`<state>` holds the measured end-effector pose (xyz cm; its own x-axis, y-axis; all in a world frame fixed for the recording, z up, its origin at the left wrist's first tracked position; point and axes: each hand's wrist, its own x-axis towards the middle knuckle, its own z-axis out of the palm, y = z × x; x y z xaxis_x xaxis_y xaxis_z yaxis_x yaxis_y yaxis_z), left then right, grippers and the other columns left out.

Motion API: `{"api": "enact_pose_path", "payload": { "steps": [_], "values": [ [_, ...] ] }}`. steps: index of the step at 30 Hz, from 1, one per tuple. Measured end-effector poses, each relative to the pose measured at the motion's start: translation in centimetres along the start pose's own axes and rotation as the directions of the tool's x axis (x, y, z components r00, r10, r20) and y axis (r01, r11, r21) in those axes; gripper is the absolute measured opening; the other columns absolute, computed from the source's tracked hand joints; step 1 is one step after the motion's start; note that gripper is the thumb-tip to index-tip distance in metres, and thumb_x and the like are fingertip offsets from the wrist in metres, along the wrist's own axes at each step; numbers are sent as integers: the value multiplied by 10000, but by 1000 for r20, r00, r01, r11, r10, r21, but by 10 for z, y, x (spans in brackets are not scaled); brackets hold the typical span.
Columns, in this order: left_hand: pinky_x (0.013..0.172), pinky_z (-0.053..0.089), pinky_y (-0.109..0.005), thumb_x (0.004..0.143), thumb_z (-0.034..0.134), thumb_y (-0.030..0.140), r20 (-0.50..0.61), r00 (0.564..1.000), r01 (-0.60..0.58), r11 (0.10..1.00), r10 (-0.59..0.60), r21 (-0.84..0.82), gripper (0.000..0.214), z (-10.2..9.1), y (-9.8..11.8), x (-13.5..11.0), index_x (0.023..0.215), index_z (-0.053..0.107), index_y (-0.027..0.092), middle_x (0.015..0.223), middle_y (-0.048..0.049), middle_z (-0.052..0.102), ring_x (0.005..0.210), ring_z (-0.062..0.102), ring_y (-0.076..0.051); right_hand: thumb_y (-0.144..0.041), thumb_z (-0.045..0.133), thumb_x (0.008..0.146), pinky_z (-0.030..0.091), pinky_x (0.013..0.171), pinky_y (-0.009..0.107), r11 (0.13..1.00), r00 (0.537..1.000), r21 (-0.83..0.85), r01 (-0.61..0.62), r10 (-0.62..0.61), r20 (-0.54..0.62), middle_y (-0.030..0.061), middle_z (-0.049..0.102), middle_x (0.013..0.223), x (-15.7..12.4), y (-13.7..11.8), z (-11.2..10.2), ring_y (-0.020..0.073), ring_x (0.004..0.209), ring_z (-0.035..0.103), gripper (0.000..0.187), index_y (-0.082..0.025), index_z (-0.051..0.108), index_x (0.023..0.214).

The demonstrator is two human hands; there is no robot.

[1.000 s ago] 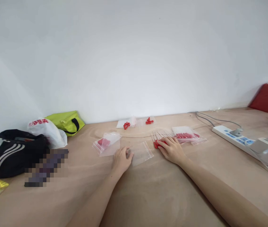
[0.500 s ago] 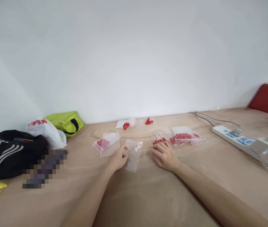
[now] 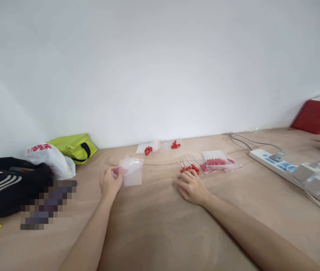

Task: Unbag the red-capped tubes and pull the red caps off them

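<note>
My left hand point(image 3: 109, 183) is closed on the edge of a clear zip bag point(image 3: 133, 173), which lies on a small pile of similar bags with something red inside. My right hand point(image 3: 190, 185) rests flat on the wooden table point(image 3: 160, 233), fingers stretched out. Its fingertips are just short of a cluster of small red pieces point(image 3: 189, 168) on a fan of empty zip bags. Filled bags of red pieces point(image 3: 218, 162) lie just right of that cluster.
Loose red pieces point(image 3: 147, 149) and more red pieces point(image 3: 175, 144) sit near the wall. At the left are a green pouch point(image 3: 73, 146), a white plastic bag point(image 3: 49, 158) and a black striped bag point(image 3: 10, 184). A power strip point(image 3: 272, 162) with plugs and a red box point(image 3: 317, 116) are at the right.
My left hand carried the clear zip bag leftward from the table's middle onto the bag pile. My right hand drew back slightly from the red pieces and now lies flat.
</note>
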<state>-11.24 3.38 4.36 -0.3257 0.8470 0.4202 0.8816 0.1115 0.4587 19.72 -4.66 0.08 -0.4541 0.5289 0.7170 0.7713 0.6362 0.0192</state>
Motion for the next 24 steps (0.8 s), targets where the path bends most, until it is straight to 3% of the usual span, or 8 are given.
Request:
{"api": "enact_pose_path", "payload": {
  "steps": [4,9,11,14,17,20,22,24],
  "values": [
    [838,372,-450,683,533,486,39,979,200,979,-202,29,435,2,-19,25,937,597,140,969,-179,596,1039,485,-346,-156,485,761,281,762,328,1000,1000,2,-4,4,10,48,560,878,0,1,1,162,790,431,157,-195,612,845],
    [621,451,-361,550,642,489,119,954,276,961,-274,5,326,7,-38,44,613,603,172,622,-78,628,711,603,-299,-158,484,769,285,758,324,1000,1000,7,4,-4,19,46,558,868,0,1,0,161,792,433,153,-193,609,850],
    [598,447,-336,603,608,426,64,959,278,960,-276,-17,249,5,-39,41,600,581,179,598,-54,616,678,602,-272,-154,482,771,289,751,318,1000,1000,5,5,-5,20,46,556,865,0,0,0,160,791,433,151,-191,607,849],
    [638,445,-323,719,494,333,-89,966,237,969,-242,-63,174,-5,-32,30,755,558,174,712,-58,630,734,597,-242,-149,481,772,297,741,312,1000,1000,2,8,-8,28,47,552,857,-1,0,1,160,786,435,149,-192,605,844],
    [732,432,-351,800,389,296,-242,959,125,987,-145,-96,191,-20,-17,16,881,506,169,855,-86,626,839,580,-240,-145,479,773,302,734,310,1000,999,5,8,-9,35,49,553,858,-1,0,1,160,780,440,146,-191,604,831],
    [867,384,-354,827,356,257,-376,925,-95,991,53,-95,171,-29,3,4,865,492,161,1037,-119,587,1012,518,-230,-143,475,778,307,728,308,1000,999,12,6,-6,40,53,554,862,-1,0,1,160,781,449,149,-189,605,834],
    [925,348,-336,834,356,244,-386,902,-238,968,192,-75,165,-27,19,-5,808,505,175,1045,-97,596,1034,505,-205,-143,473,781,311,724,305,1000,999,22,3,-4,41,53,555,856,-1,0,0,159,774,450,150,-187,606,834],
    [911,361,-344,840,348,218,-309,843,-475,879,441,-41,191,-19,35,-20,794,529,182,1011,-92,612,998,525,-202,-143,472,781,316,723,303,999,999,34,5,-6,39,52,558,848,-1,-1,0,159,767,449,148,-183,607,829]
  ]
}}
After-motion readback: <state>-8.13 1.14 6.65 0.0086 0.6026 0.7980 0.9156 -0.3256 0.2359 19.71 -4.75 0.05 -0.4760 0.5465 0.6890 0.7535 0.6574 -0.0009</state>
